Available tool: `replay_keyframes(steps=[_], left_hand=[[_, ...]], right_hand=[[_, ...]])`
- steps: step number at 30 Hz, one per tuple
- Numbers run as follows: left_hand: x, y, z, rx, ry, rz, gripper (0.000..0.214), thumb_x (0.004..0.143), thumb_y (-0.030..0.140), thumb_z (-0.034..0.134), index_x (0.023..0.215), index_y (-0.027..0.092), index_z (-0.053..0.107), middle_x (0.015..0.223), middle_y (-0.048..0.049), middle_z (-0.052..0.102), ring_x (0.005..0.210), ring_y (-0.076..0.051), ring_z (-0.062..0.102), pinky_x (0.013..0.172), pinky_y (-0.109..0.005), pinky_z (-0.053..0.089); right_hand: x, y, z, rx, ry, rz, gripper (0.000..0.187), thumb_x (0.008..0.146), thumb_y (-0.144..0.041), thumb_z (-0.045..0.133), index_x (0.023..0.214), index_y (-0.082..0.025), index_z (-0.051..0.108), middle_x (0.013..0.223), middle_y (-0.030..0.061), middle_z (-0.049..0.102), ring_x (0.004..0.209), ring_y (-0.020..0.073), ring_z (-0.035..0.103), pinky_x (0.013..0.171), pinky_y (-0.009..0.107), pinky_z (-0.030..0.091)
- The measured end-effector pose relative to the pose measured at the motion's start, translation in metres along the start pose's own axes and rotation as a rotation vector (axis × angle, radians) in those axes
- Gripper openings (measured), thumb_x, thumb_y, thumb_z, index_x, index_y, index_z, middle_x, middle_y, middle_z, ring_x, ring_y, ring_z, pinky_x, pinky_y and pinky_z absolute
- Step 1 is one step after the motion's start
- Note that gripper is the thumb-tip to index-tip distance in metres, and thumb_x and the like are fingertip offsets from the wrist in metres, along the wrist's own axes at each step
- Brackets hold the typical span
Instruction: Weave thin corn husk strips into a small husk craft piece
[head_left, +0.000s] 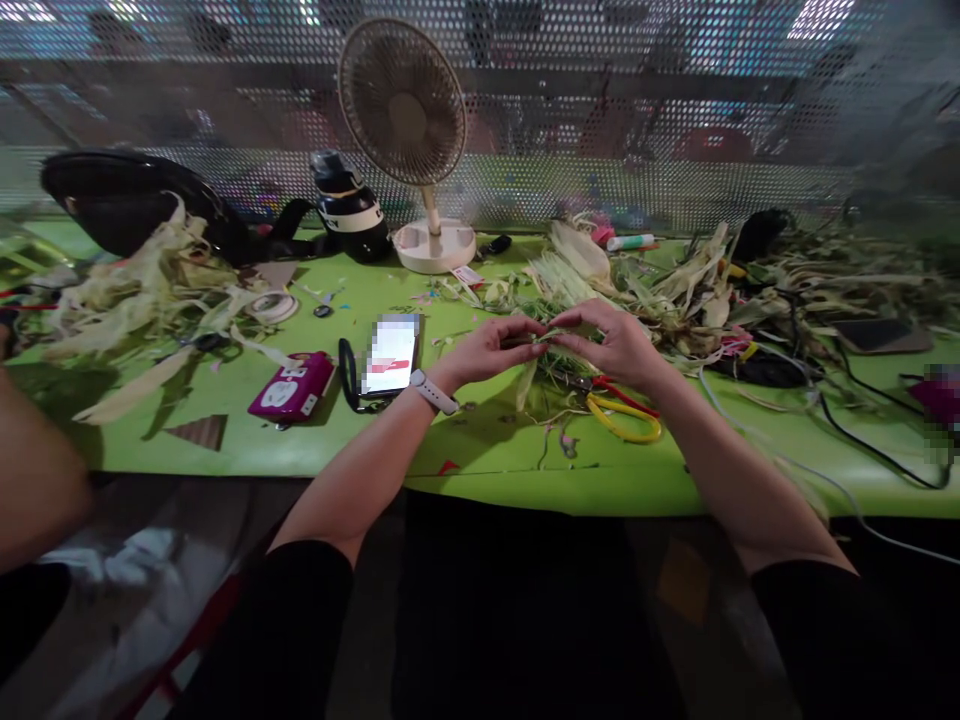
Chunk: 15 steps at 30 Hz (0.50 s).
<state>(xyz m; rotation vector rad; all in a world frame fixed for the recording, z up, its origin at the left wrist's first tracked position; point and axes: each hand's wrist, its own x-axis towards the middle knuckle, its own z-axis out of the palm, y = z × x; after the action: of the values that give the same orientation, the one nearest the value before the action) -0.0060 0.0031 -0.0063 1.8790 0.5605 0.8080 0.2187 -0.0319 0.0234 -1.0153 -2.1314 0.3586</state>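
While the left hand (495, 350) and right hand (616, 342) were held fingertips together above the green table (487, 440), one thin husk strip (553, 336) was pinched between them, mostly hidden by fingers; whether a second was gripped could not be told. One pair of scissors (622, 404), red-and-yellow-handled, was seen lying just below the right hand. Two husk heaps were counted: one left heap (142, 290), one right heap (682, 300), strips too tangled to be tallied. One lit phone (392, 350) and one purple box (291, 387) were noted left of the left hand; farther back, one fan (405, 118), one bottle (352, 218), one black bag (135, 205).
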Motion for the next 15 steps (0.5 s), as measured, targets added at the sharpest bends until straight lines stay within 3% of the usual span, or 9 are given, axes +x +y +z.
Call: replay_keyframes(steps=[10, 12, 15], left_hand=[[0.0, 0.009, 0.0, 0.045, -0.137, -0.086, 0.023, 0.083, 0.037, 0.07, 0.08, 0.014, 0.068, 0.066, 0.0017, 0.058, 0.061, -0.008, 0.046, 0.06, -0.024, 0.038], [0.001, 0.009, 0.001, 0.011, -0.091, -0.098, 0.027, 0.081, 0.04, 0.073, 0.079, 0.014, 0.069, 0.067, 0.0012, 0.059, 0.062, -0.008, 0.047, 0.06, -0.023, 0.038], [0.002, 0.007, 0.001, -0.075, 0.074, -0.106, 0.033, 0.079, 0.047, 0.075, 0.082, 0.014, 0.071, 0.069, 0.0002, 0.061, 0.062, -0.008, 0.048, 0.059, -0.023, 0.039]], right_hand=[[0.0, 0.004, 0.011, 0.028, 0.032, 0.063, 0.027, 0.092, -0.046, 0.063, 0.082, -0.021, 0.069, 0.084, 0.0066, 0.07, 0.081, 0.0217, 0.061, 0.08, 0.04, 0.049], [0.0, 0.003, 0.012, -0.013, 0.078, 0.059, 0.028, 0.092, -0.048, 0.061, 0.085, -0.021, 0.067, 0.088, 0.008, 0.07, 0.086, 0.0239, 0.061, 0.084, 0.043, 0.049], [0.0, 0.0, 0.009, -0.115, 0.275, 0.041, 0.033, 0.09, -0.056, 0.061, 0.089, -0.023, 0.065, 0.098, 0.0102, 0.068, 0.099, 0.0281, 0.059, 0.093, 0.048, 0.045]])
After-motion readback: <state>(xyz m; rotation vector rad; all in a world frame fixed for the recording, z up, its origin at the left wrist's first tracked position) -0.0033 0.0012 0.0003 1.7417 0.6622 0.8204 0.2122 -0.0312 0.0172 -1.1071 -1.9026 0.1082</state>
